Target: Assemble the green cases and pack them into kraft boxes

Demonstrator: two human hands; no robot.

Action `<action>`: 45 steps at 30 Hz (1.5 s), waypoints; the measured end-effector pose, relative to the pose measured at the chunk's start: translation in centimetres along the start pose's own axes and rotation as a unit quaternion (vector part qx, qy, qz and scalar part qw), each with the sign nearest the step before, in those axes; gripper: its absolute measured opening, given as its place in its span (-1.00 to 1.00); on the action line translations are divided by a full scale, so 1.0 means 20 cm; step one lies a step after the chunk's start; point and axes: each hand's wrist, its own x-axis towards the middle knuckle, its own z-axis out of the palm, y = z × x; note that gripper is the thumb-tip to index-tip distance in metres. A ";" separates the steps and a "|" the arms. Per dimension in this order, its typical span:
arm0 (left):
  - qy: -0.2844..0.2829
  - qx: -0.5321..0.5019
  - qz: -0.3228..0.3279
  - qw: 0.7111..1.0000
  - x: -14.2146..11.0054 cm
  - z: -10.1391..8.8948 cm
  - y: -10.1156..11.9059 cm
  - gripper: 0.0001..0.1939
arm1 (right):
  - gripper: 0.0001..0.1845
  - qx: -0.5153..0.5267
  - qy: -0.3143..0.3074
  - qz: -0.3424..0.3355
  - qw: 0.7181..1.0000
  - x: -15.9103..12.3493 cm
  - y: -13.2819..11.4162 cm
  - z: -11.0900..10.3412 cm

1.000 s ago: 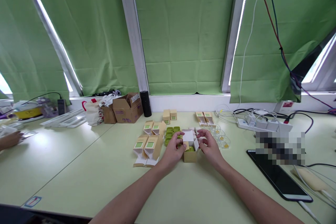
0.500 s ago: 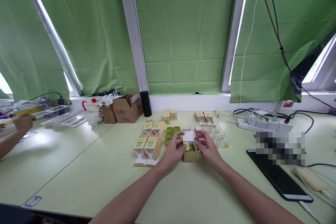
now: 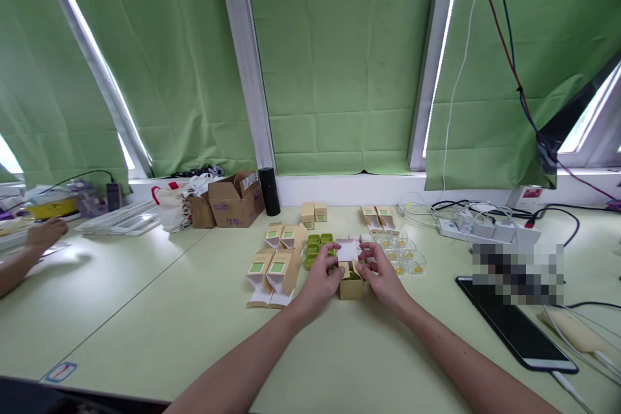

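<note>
A small kraft cardboard box (image 3: 351, 290) stands on the table in front of me, its white-lined lid (image 3: 347, 250) raised at the back. Something green shows inside it, partly covered by the side flaps. My left hand (image 3: 324, 273) pinches the left flap. On the other side, my right hand (image 3: 379, 274) has thumb and fingers closed at the right flap. Just behind my left hand are green cups (image 3: 314, 249) in rows. Clear plastic domes with yellow centres (image 3: 410, 255) lie beyond my right hand. Open boxes with green labels (image 3: 277, 268) stand at the left.
Two closed boxes (image 3: 314, 212) and two open boxes (image 3: 378, 218) stand farther back. To the right lie a tablet (image 3: 517, 323), cables and a power strip (image 3: 478, 231). A brown carton (image 3: 236, 200) and black cylinder (image 3: 269, 191) stand back left. Another person's hand (image 3: 47, 233) is at far left.
My right hand has moved slightly left and inward, and the box's right flap is now folded in over the opening. My left hand stays put. The other person's hand has shifted.
</note>
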 end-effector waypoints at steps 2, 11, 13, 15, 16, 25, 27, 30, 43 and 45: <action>0.001 0.001 0.002 1.000 0.00 0.00 -0.01 -0.50 | -0.50 0.000 0.002 0.000 1.000 0.00 0.00 0.00; -0.002 -0.006 0.003 1.000 0.00 0.00 -0.01 -0.50 | -0.46 -0.019 -0.012 0.015 1.000 0.00 0.03 0.00; -0.004 -0.006 0.006 1.000 0.00 0.00 -0.01 -0.50 | -0.46 -0.020 -0.017 0.020 0.999 0.00 0.03 0.00; -0.003 -0.003 0.012 1.000 0.00 0.00 -0.02 -0.50 | -0.45 -0.020 -0.020 0.023 0.999 0.00 0.03 0.00; -0.003 -0.001 0.014 1.000 0.00 0.00 -0.02 -0.50 | -0.45 -0.019 -0.021 0.024 0.999 0.00 0.03 0.00; 0.015 -0.013 0.025 0.999 0.00 0.00 -0.02 -0.46 | -0.46 -0.001 -0.028 0.038 0.999 0.01 0.03 0.00; 0.010 -0.011 0.024 1.000 0.00 0.00 -0.02 -0.52 | -0.46 0.002 -0.028 0.040 0.999 0.01 0.03 0.00; 0.008 -0.017 0.023 1.000 0.00 0.01 -0.02 -0.60 | -0.47 0.006 -0.025 0.040 0.999 0.01 0.04 0.00; 0.014 -0.008 0.058 0.998 0.00 0.01 -0.01 -0.83 | -0.56 -0.022 -0.011 -0.002 1.000 0.00 0.01 0.00; 0.014 -0.010 0.055 0.998 0.00 0.00 -0.01 -0.84 | -0.60 -0.030 -0.003 -0.017 0.999 -0.01 -0.01 0.00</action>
